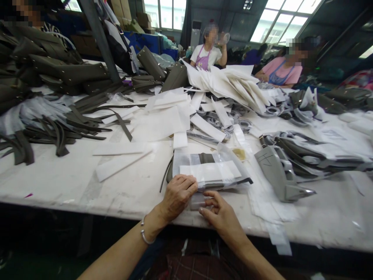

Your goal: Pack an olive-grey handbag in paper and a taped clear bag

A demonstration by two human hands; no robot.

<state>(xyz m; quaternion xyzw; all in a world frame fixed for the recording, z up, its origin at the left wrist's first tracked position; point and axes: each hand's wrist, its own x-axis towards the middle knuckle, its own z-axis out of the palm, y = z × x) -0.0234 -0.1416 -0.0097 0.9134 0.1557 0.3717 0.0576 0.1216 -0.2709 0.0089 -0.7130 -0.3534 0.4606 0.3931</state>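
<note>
Left hand [177, 196], right hand [223, 216], bagged grey piece [206, 158]

Daylight from the back, dark below.
You see the windows [279, 27] blown out white, the white tabletop [58, 179] glaring, the edges bowed.

Two bare forearms rise from the bottom of the view and meet over the near edge of the white table [72, 182]. The left forearm comes in from the lower left, with a thin silver bangle [144, 232] around its wrist. The left hand [179, 194] lies palm down just past the table edge, knuckles raised, fingers curled and pressing on a clear plastic bag [215, 171]. The right forearm comes in from the lower right. The right hand [220, 214] sits at the table edge, just beside the left, its back turned up. Its thumb and forefinger nip the bag's near flap, and its other fingers are loosely bent.
</note>
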